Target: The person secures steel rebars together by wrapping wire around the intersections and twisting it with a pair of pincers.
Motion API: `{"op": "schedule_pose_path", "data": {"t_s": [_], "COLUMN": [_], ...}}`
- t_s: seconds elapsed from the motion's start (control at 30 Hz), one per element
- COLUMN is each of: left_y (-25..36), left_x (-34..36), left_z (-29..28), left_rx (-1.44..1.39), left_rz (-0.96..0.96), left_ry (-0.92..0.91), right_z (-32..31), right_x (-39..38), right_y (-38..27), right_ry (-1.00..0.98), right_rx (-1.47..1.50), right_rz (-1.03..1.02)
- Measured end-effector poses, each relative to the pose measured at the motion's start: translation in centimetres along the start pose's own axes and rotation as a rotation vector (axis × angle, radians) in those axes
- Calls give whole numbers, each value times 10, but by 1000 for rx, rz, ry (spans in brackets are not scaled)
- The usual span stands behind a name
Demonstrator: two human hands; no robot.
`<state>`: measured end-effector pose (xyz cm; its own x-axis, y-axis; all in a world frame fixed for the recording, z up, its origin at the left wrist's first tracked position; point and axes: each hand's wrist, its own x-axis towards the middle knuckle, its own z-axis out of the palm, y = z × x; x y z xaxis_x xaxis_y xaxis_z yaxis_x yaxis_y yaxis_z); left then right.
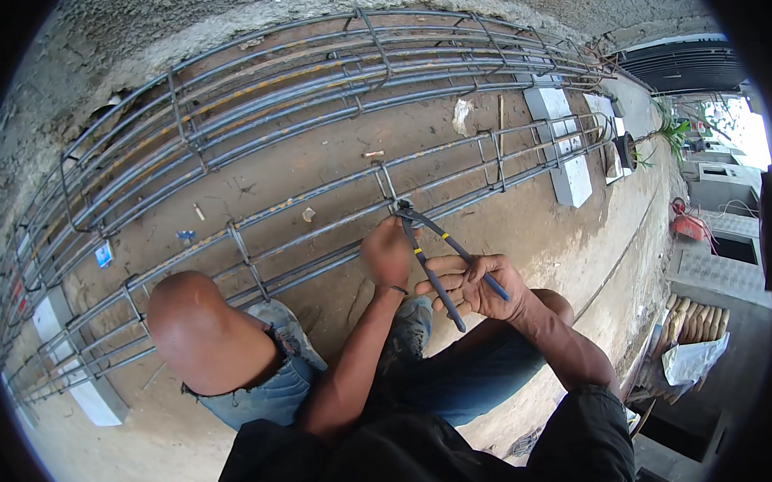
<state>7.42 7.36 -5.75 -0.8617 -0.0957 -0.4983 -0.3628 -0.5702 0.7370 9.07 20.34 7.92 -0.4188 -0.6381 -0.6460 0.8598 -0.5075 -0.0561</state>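
Two hands at work mid-view, dial centred there. Right hand (pixel 488 287), at 4 o'clock: loosely grasping the pincers (pixel 409 217); fingers partly spread behind one handle, thumb by the other. Left hand (pixel 386 254), at centre: blurred, fingers seemingly curled just below the pincers' head; cannot tell whether they pinch anything.

Pincers: one pair, dark handles with yellow bands, spread well apart. Head at centre, at a crosswise tie of the near rebar cage (pixel 304 195); bite of the jaws too small to read.

Counts: rebar cages, two. Near one runs from 8 to 2 o'clock; far rebar cage (pixel 270 79) arcs from 9 through 12 to 2, beside the rough wall (pixel 82 48). White blocks (pixel 568 171), at least three: two at about 2 o'clock, one at 8, the near cage lying across them.

Surroundings: blue packet (pixel 104 254) on the ground at 9; pale scrap (pixel 462 117) at 1; red machine (pixel 690 224) at 3; stacked tan pieces (pixel 688 320) between 3 and 4.

Obstructions: bent left knee (pixel 198 332) at 8 covers part of the near cage; left hand hides a short stretch of its lower bars.
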Motion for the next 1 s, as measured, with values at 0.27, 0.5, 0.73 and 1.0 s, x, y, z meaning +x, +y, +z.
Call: {"op": "schedule_pose_path", "data": {"t_s": [0.27, 0.5, 0.73, 1.0], "left_y": [4, 2, -2, 31], "left_x": [-4, -7, -10, -21], "left_z": [2, 4, 4, 29], "left_rx": [-37, -67, -268, -681], "left_rz": [-10, -52, -201, -656], "left_ry": [6, 30, 52, -54], "right_z": [8, 3, 19, 36], "right_x": [-1, -2, 8, 3], "right_y": [-13, 0, 20, -17], "right_ry": [74, 153, 202, 689], "right_rx": [-50, 35, 117, -1791], "right_rz": [2, -8, 41, 58]}}
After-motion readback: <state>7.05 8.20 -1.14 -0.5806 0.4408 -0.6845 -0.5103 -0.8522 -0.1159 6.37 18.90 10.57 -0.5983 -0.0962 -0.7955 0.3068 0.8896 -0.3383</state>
